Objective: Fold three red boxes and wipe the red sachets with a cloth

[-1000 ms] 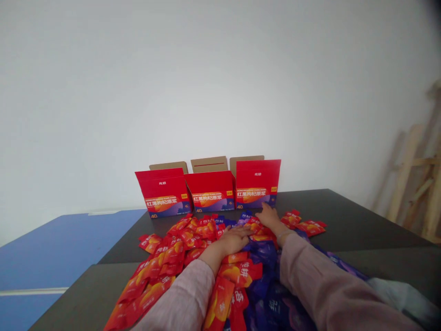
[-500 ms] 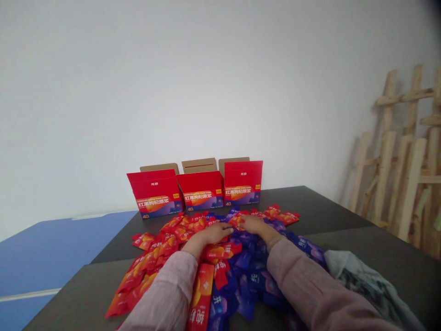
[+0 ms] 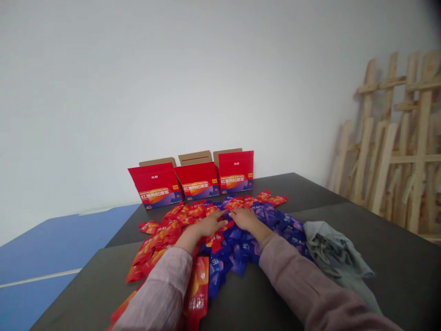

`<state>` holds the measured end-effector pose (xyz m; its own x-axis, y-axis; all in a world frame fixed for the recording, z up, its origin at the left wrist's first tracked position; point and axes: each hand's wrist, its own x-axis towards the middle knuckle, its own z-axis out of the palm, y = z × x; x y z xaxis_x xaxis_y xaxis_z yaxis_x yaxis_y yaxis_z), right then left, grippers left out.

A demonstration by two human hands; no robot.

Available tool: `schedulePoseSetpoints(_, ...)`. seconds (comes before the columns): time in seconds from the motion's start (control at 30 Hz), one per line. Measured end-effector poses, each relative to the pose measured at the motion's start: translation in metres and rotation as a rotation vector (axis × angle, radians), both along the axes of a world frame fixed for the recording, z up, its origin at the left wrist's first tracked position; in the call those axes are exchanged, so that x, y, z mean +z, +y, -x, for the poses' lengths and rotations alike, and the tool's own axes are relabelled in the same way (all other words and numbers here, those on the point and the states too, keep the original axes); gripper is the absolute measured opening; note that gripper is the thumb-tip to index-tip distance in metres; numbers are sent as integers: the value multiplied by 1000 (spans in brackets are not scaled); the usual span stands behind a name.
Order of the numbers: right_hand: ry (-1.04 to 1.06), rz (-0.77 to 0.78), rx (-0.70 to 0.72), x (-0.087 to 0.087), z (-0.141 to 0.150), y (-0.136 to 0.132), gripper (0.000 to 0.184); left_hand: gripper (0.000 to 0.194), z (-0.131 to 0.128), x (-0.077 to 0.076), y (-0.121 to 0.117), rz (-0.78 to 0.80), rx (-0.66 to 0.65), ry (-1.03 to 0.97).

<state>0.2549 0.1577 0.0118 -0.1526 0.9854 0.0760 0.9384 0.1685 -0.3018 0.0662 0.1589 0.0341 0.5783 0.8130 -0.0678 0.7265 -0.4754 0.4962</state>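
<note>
Red sachets point(image 3: 161, 236) at nine o'clock and blue sachets point(image 3: 294, 236) at three could intermix if swept across by the left hand point(image 3: 209, 223) or right hand point(image 3: 246, 218), both palm-down mid-heap, fingers partly extended, any pinch indeterminable.

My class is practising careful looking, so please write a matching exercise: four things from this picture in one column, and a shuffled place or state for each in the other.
Things
1. Three boxes
2. Purple packets
3. Grey bundle
4. Wooden frames

Places and states
A. crumpled, on the right side of the table
B. upright by the wall, at the picture's right edge
C. in a row, flaps raised
D. heaped beside red packets

Pairs: 1-C, 2-D, 3-A, 4-B
</note>
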Motion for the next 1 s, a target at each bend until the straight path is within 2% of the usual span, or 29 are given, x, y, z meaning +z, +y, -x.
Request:
schedulePoseSetpoints(0.23, 43, -67, 45, 14, 4, -48, 44, 76, 6, 23, -60, -92, -7, 76)
schedulePoseSetpoints(0.33, 64, -121, 90, 17, 4, -68, 45, 75, 14, 32, -98, -128, 22, 150)
schedulePoseSetpoints(0.43, 91, -146, 131, 16, 6, -84, 47, 80, 22, 33, -141, -155, 113, 214)
schedulePoseSetpoints(0.53, 120, -122, 140, 9, 9, -99, 56, 87, 25, 22, -181, -198, 169, 268)
schedulePoseSetpoints(0.67, 148, -122, 159, -6, 10, -114, 71, 91, 23, -6, -215, -231, 208, 301)
schedulePoseSetpoints(0.8, 138, -137, 173, -17, 9, -122, 76, 91, 26, -32, -230, -349, 402, 367)
schedulePoseSetpoints(0.9, 119, -153, 166, -23, 8, -125, 76, 95, 32, -46, -237, -458, 498, 391)
schedulePoseSetpoints(1.0, 93, -169, 157, -26, 9, -126, 77, 99, 35, -55, -239, -424, 575, 458)
